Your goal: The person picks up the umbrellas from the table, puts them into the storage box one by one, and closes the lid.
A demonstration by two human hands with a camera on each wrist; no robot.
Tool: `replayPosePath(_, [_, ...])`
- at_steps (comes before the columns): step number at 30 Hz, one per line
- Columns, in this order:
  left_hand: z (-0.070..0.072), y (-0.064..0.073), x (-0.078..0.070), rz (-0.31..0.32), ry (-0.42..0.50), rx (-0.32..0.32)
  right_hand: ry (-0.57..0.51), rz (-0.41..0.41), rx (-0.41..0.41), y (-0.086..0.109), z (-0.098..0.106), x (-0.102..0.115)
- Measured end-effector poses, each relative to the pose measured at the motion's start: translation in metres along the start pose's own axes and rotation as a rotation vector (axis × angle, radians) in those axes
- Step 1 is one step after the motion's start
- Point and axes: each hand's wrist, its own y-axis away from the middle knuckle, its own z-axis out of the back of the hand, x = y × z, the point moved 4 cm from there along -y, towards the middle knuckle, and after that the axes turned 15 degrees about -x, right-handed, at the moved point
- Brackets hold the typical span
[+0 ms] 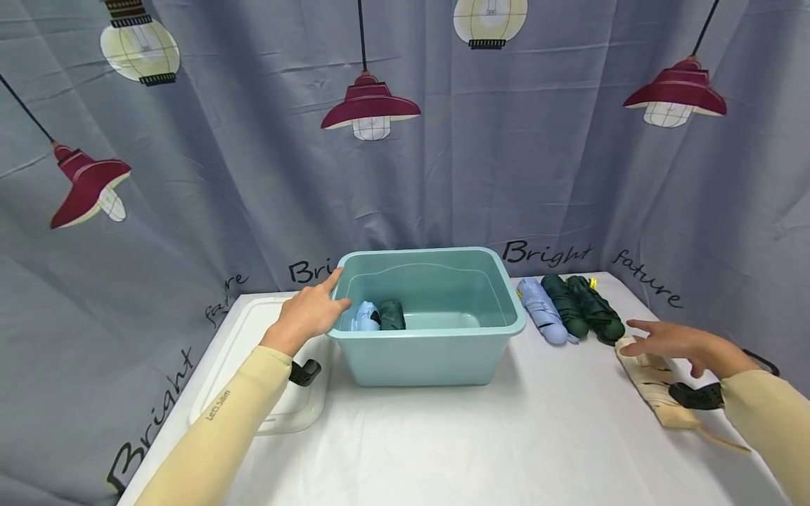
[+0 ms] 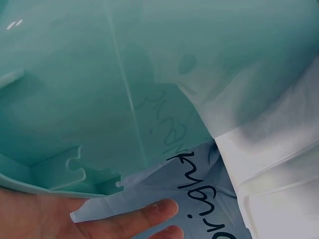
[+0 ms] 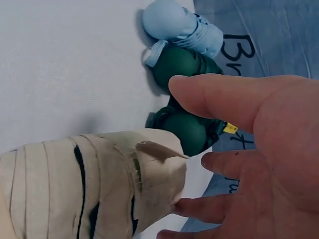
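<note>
My left hand (image 1: pixel 306 316) rests at the left rim of the teal plastic tub (image 1: pixel 430 360), index finger extended along it and thumb toward the inside. In the left wrist view its fingers (image 2: pixel 134 219) lie straight outside the tub wall. A light blue bundle (image 1: pixel 364 318) and a dark green bundle (image 1: pixel 393 315) lie inside. My right hand (image 1: pixel 686 346) hovers with spread fingers by the end of a beige strap-wound bundle (image 3: pixel 94 184); whether a fingertip touches it, I cannot tell. Beyond lie two dark green cord-wound bundles (image 3: pixel 187 130) and a light blue one (image 3: pixel 172 22).
A white lid (image 1: pixel 287 407) lies on the white table (image 1: pixel 430 450), left of the tub. Behind the table hangs a grey-blue curtain (image 1: pixel 443 183) printed with lamps and lettering. A thin beige strap (image 1: pixel 724 441) trails from the beige bundle toward the right edge.
</note>
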Motion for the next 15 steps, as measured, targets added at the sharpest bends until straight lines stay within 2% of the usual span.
replayPosePath(8, [0.001, -0.001, -0.001, 0.000, 0.003, -0.016, -0.063, -0.018, -0.002, 0.001, -0.008, -0.006])
replayPosePath(15, [0.000, -0.001, -0.001, 0.005, 0.006, 0.001, -0.028, -0.013, -0.036, 0.001, -0.014, -0.016])
